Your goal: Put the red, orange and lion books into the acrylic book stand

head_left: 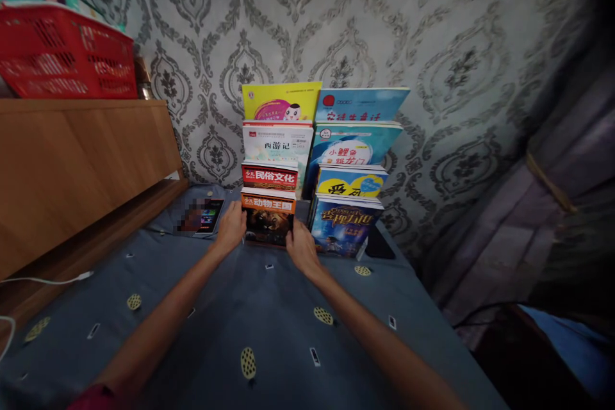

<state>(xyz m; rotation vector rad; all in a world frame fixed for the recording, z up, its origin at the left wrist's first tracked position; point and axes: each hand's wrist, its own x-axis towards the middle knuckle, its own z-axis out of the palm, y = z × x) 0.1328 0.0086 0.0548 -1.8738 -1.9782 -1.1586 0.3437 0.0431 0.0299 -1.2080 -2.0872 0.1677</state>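
Note:
Two tiered rows of books stand against the patterned wall at the far end of a grey-blue bed sheet (269,320). The front book of the left row is orange and dark, with an animal on its cover (268,219). My left hand (231,225) grips its left edge and my right hand (302,245) grips its right edge, fingers closed on it. Behind it rise a red book (269,177), a white book (277,145) and a yellow book (281,102). The right row has a dark blue book (344,225) in front, right of my right hand.
A tablet (204,216) with a lit screen lies left of the books. A wooden headboard (81,166) runs along the left, with a red basket (62,51) on top. A white cable (48,280) lies near it. A dark curtain (552,192) hangs at right.

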